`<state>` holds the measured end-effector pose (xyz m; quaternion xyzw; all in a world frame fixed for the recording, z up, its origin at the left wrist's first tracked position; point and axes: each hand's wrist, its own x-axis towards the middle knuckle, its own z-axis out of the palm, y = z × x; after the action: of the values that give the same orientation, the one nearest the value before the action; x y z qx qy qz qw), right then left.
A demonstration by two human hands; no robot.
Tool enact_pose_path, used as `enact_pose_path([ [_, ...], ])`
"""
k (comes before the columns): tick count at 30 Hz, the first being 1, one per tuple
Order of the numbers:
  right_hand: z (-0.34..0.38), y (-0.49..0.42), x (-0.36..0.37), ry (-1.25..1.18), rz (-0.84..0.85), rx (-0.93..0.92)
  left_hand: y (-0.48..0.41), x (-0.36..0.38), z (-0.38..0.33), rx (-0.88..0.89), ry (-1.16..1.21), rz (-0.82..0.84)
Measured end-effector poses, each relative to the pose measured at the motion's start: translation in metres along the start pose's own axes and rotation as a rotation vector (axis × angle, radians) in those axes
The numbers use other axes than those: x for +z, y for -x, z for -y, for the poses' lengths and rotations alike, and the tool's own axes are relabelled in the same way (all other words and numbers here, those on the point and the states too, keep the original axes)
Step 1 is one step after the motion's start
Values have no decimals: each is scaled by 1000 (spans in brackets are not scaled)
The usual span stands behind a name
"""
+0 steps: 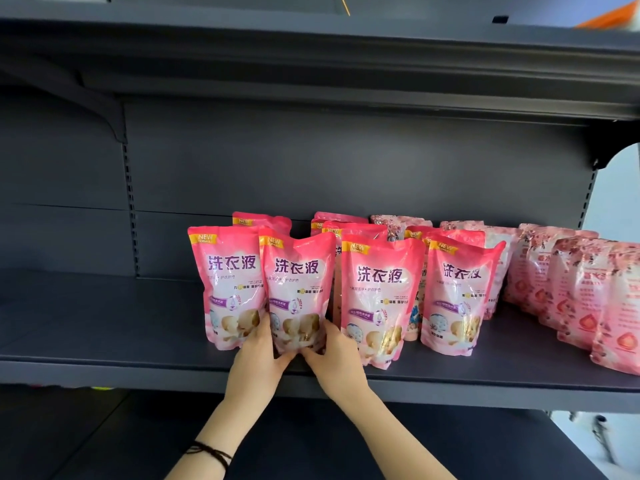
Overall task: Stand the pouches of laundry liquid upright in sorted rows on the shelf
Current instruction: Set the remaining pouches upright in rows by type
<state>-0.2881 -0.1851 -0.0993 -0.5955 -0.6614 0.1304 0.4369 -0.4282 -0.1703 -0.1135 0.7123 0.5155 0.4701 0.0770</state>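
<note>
Dark grey metal shelf [104, 323] here, slotted back panel [311, 168] behind it, upper shelf board [311, 46] overhead. Along the front stands a row of bright pink laundry-liquid pouches. The leftmost pouch [227, 285] is upright, and the second pouch [298, 289] overlaps its right edge. Both hands are down at that one's base: the left hand [258, 362] grips the lower left corner, thumb up its side, and the right hand [334, 358] grips the lower right corner. The fingertips nearly meet under it. There's a black cord band [211, 452] on the left wrist. Then the third pouch [379, 299] and fourth pouch [457, 292], with more pink ones behind. Far right, paler floral pouches [581, 289] stand grouped.
</note>
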Motion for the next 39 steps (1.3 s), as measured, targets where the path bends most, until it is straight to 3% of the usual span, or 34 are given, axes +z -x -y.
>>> enact_pose_path([
  [5, 21, 3, -47, 333, 158, -213, -2, -46, -36, 45, -539, 216],
  [9, 49, -5, -95, 507, 332, -393, -23, -78, -81, 213, -623, 336],
  [17, 74, -22, -202, 583, 381, -472, -66, -113, -172, 410, -523, 397],
  [24, 45, -40, -285, 641, 359, -414, -95, -63, -250, 473, -568, 458],
  [32, 1, -94, -354, 646, 375, -406, -139, 0, -295, 329, -563, 491],
  [39, -29, -160, -360, 321, 327, -339, -191, 38, -286, 173, -289, 426],
])
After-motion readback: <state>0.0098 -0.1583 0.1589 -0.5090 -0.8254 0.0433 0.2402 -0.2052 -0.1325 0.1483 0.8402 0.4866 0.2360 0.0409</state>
